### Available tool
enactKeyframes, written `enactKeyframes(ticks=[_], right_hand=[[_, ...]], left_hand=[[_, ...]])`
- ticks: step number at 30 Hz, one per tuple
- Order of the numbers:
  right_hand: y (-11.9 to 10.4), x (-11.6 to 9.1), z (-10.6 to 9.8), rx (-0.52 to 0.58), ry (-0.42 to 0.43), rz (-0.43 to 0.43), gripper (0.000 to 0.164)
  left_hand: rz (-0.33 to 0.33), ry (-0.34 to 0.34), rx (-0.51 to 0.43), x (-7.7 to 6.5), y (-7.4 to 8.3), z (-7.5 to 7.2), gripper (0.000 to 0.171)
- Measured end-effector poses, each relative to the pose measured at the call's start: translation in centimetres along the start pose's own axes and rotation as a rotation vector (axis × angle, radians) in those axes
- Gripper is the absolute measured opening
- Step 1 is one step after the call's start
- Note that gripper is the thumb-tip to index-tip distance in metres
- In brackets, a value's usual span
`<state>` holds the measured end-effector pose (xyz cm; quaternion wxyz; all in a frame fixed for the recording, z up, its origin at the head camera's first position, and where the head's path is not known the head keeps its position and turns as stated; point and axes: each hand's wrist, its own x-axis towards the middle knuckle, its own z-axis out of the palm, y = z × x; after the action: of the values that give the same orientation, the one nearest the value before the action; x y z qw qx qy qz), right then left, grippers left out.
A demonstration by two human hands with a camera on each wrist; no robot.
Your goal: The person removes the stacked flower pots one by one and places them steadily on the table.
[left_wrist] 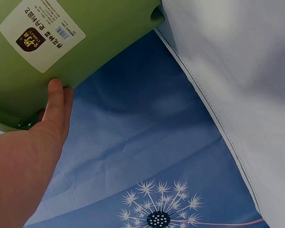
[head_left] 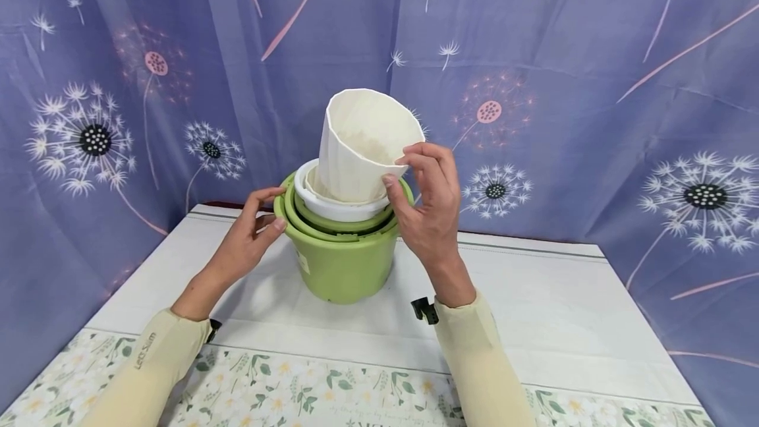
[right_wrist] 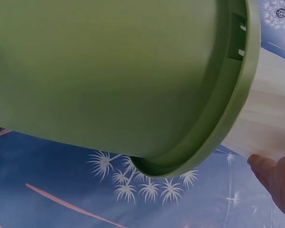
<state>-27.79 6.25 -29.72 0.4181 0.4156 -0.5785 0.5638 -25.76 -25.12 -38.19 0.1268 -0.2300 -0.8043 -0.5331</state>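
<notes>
A white fluted flower pot (head_left: 351, 167) stands tilted, mouth toward me, at the top of a stack of nested pots. My right hand (head_left: 435, 206) pinches its right rim between thumb and fingers; the right wrist view shows fingers (right_wrist: 263, 164) against the pale wall. Below it sits a white round pot (head_left: 338, 209) inside several green pots. The large green outer pot (head_left: 346, 269) rests upright on the table. My left hand (head_left: 240, 246) holds that pot's left rim, its fingers under the lip beside a printed label (left_wrist: 42, 35) in the left wrist view.
A white table covering (head_left: 534, 308) lies under the stack, with a flower-printed band (head_left: 284, 384) along the near side. Behind and at both sides hangs a purple-blue curtain (head_left: 563, 117) with dandelion prints, close behind the pots.
</notes>
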Motion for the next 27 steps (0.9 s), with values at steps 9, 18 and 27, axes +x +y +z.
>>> enactKeyframes(ticks=[9, 18, 27], right_hand=[[-0.4, 0.1, -0.3, -0.005, 0.026, -0.02, 0.02], [-0.8, 0.5, -0.6, -0.011, 0.047, -0.037, 0.02], [-1.0, 0.7, -1.0, -0.018, 0.059, -0.046, 0.02]], left_hand=[[0.012, 0.003, -0.008, -0.1, -0.2, 0.1, 0.054], [0.01, 0.006, -0.004, -0.1, 0.0, 0.0, 0.054], [0.005, 0.005, -0.016, -0.1, 0.0, 0.0, 0.055]])
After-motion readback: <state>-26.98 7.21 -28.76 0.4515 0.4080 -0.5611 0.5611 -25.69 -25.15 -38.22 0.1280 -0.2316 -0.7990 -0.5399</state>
